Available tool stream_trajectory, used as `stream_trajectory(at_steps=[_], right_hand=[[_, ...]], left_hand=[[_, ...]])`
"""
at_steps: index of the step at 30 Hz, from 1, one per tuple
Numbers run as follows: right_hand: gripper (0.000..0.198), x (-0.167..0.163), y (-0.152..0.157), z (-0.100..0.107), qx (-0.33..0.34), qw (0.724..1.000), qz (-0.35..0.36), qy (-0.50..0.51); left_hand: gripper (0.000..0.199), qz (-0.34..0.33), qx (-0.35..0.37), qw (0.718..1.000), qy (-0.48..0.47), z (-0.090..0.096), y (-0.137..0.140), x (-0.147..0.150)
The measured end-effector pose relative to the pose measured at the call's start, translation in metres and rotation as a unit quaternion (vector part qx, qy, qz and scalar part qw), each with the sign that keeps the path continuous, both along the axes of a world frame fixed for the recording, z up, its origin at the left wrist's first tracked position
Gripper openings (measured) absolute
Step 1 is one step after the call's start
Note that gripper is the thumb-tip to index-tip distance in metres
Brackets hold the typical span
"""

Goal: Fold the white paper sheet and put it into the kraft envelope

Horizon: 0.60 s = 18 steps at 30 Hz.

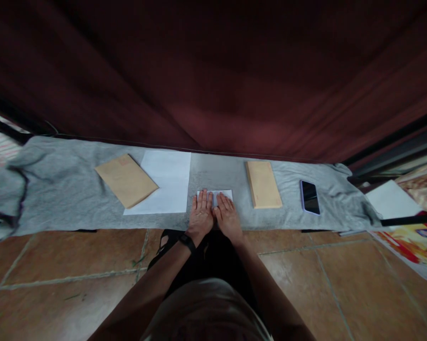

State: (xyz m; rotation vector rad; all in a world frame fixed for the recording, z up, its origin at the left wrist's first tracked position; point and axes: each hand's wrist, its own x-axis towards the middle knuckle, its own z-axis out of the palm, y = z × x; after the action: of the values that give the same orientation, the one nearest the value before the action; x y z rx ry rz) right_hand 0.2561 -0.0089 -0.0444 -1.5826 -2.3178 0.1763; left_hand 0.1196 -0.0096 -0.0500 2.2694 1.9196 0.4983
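My left hand (201, 213) lies flat with its fingers stretched out on a small white piece of paper (215, 193), which looks folded. Beside it, my right hand (227, 215) also rests flat on the same paper, fingers out. The hands sit side by side and cover most of the paper. Left of them, a large white sheet (170, 184) lies on the grey cloth, partly under one or more brown envelopes (126, 180). To the right is a neat stack of brown envelopes (265, 184).
A grey cloth (71, 189) covers the narrow bench surface. A phone (310, 197) in a purple case lies at the right. Behind rises a dark red curtain (213, 94). A white box-like item (393, 199) and a colourful printed package (415, 244) are at the far right.
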Motion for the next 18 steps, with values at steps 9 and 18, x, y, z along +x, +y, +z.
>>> stream_trajectory(at_steps=[9, 18], right_hand=[[0.051, -0.006, -0.003, 0.0, -0.001, 1.0, 0.0, -0.01], [0.052, -0.001, -0.002, -0.006, 0.016, 1.0, -0.007, -0.015]], left_hand=[[0.062, -0.006, 0.011, 1.0, -0.02, -0.003, 0.001, -0.001], [0.062, 0.0, -0.002, 1.0, 0.024, -0.001, 0.001, -0.004]])
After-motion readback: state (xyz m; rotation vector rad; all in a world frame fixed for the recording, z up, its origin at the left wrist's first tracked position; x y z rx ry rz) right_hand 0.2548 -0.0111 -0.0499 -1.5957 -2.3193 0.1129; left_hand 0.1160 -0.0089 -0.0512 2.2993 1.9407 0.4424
